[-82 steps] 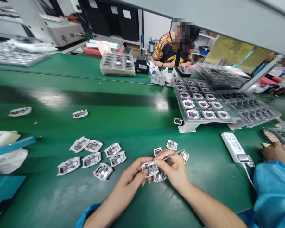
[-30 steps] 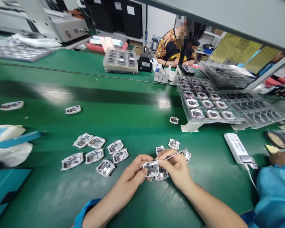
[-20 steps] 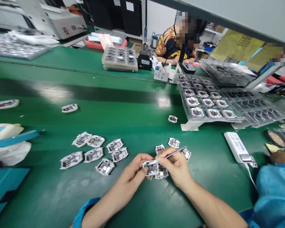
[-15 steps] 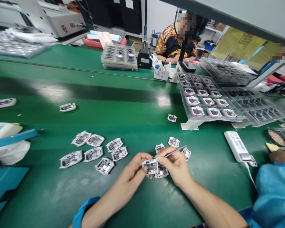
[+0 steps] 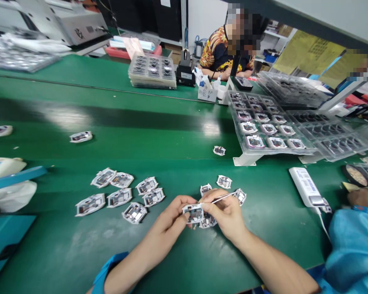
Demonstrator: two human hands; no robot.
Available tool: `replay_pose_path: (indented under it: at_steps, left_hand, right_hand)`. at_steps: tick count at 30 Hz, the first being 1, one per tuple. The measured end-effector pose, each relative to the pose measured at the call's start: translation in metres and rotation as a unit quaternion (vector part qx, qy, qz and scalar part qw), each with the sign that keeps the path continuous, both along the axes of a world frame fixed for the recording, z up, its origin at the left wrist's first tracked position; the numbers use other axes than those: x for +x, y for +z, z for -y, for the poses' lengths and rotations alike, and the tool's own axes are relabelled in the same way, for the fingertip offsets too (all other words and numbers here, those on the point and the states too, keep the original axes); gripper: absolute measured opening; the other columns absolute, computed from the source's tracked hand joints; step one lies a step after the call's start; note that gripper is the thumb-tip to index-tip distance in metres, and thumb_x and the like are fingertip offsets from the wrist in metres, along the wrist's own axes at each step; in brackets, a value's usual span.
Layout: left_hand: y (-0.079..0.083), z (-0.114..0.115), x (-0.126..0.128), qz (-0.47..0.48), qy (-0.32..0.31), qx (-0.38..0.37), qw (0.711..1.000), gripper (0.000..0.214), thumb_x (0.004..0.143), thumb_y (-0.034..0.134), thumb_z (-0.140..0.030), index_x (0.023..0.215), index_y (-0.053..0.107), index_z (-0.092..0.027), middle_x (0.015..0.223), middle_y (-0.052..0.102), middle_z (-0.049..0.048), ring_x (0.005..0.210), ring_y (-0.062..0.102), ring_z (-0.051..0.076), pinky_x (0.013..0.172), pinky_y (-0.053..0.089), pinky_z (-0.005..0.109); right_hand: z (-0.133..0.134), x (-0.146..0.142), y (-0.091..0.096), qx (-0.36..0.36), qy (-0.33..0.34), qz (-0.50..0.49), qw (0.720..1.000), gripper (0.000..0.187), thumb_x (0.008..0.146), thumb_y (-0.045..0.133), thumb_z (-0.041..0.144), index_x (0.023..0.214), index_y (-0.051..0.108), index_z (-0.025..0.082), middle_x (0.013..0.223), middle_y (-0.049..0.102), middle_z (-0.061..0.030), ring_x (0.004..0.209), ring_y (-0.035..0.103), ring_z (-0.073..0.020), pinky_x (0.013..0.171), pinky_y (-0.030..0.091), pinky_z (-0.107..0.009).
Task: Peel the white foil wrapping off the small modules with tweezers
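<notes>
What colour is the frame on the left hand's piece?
The held piece has a white frame; best seen in the head view.

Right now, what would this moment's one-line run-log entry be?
left hand: grips white-framed module | right hand: holds slim metal tool | green bench: loose modules both sides

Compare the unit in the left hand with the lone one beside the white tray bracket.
The held unit is gripped in the left hand; the lone unit lies on the green bench. The left thumb partly covers the held unit; the lone unit is uncovered. The right hand is at the held unit's edge; the lone unit is untouched. Both have white frames around circuitry.
</notes>
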State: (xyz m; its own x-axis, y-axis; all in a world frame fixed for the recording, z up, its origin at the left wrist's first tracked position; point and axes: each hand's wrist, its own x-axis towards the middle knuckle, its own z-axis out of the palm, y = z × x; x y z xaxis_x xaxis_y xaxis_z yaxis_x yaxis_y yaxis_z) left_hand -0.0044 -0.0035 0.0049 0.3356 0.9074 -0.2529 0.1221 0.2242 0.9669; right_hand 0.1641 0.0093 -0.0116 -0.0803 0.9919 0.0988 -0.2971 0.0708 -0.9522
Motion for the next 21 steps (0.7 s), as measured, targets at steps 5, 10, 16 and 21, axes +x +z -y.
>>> replay_pose_path:
  at_steps: [5,10,16,21]
  left_hand:
    - [0.000,0.001,-0.001,0.009,-0.003,-0.005,1.000,0.021,0.088,0.048,-0.033,0.101,0.057,-0.019,0.082,0.057,0.0009,0.069,0.054,0.017,0.064,0.044,0.028]
    - [0.003,-0.001,-0.002,0.019,-0.009,-0.021,1.000,0.030,0.086,0.052,-0.035,0.111,0.058,-0.019,0.087,0.062,0.0023,0.072,0.054,0.017,0.068,0.045,0.028]
    - [-0.002,-0.002,-0.002,0.008,0.007,-0.033,0.999,0.036,0.083,0.058,-0.038,0.112,0.066,-0.019,0.079,0.067,0.0022,0.067,0.055,0.018,0.065,0.044,0.027]
    - [-0.009,0.000,0.000,0.019,0.041,-0.081,0.996,0.036,0.082,0.062,-0.043,0.105,0.069,-0.018,0.070,0.064,0.0011,0.065,0.054,0.018,0.062,0.044,0.028]
  right_hand:
    - [-0.001,0.001,0.001,0.013,-0.002,0.016,1.000,0.008,0.075,0.080,0.026,0.074,0.073,0.023,0.073,0.072,-0.0011,0.074,0.067,-0.0166,0.072,0.053,-0.028]
    - [-0.001,0.001,0.001,0.004,-0.006,0.027,1.000,0.010,0.075,0.080,0.029,0.074,0.072,0.022,0.074,0.073,-0.0016,0.074,0.067,-0.0169,0.071,0.053,-0.029]
    - [0.000,0.001,0.002,-0.008,-0.014,0.033,0.999,0.015,0.074,0.080,0.033,0.074,0.070,0.021,0.074,0.072,-0.0022,0.072,0.067,-0.0170,0.067,0.053,-0.028]
    - [0.001,-0.002,0.002,-0.017,-0.018,0.037,0.999,0.017,0.074,0.079,0.034,0.073,0.069,0.021,0.072,0.071,-0.0019,0.067,0.065,-0.0168,0.062,0.053,-0.028]
